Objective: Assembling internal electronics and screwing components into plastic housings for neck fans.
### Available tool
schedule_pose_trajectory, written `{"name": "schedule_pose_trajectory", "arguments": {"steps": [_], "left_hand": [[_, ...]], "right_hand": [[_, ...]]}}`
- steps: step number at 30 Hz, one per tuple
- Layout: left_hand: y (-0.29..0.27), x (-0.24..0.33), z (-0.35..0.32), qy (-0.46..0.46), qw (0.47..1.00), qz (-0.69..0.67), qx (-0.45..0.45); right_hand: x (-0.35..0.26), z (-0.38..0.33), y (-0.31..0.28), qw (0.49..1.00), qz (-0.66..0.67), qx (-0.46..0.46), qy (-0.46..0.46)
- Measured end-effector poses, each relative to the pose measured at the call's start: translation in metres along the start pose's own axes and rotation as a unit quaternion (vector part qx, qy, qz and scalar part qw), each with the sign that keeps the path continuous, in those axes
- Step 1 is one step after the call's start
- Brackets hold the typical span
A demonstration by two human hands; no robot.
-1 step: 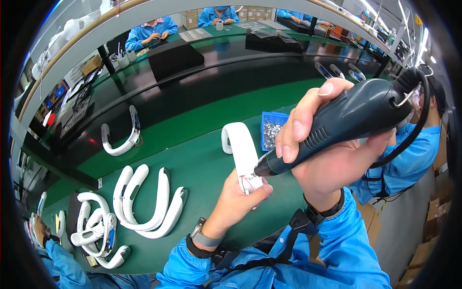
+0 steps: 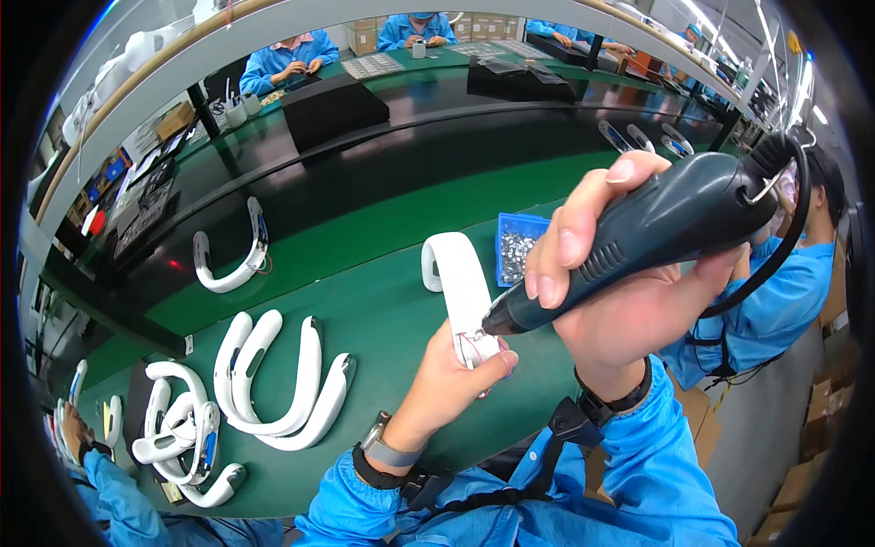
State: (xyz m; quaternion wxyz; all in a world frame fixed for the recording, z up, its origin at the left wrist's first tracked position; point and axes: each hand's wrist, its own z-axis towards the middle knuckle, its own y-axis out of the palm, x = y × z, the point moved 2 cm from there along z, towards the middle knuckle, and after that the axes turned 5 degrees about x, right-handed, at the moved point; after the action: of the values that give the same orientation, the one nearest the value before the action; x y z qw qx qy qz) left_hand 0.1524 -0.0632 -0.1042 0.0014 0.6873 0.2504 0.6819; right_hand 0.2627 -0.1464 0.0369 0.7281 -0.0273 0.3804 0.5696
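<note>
A: Head view. L hand (image 2: 448, 366)?
B: Gripping lower end of wht. band (image 2: 465, 292), thumb on its right side; thin wires (image 2: 469, 345) exposed there.
A: Band's posn.?
B: Held above grn. tabletop (image 2: 383, 319), just left of blue tray (image 2: 524, 224) w/ small metal pcs. (image 2: 515, 255)
A: R hand (image 2: 620, 314)?
B: Wrapped round dk. driver (image 2: 674, 219), tip angled down-left at band's lower end; contact can't be confirmed.
A: Elsewhere?
B: Other bands (image 2: 310, 365) on tabletop, well left of L hand.
</note>
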Motion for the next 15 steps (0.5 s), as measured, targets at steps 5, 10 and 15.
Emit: {"name": "schedule_pose_trajectory", "arguments": {"steps": [5,10,15], "left_hand": [[-0.004,0.001,-0.002,-0.003,1.0,0.0,-0.004],[-0.006,0.0,-0.002,-0.017,1.0,-0.006,-0.015],[-0.001,0.0,0.001,0.038,0.999,-0.016,-0.004]], "right_hand": [[0.008,-0.002,0.002,1.0,-0.021,0.02,0.01],[0.017,-0.003,0.007,0.999,-0.028,0.034,0.022],[0.02,0.003,0.016,0.997,0.006,-0.065,0.046]]}}
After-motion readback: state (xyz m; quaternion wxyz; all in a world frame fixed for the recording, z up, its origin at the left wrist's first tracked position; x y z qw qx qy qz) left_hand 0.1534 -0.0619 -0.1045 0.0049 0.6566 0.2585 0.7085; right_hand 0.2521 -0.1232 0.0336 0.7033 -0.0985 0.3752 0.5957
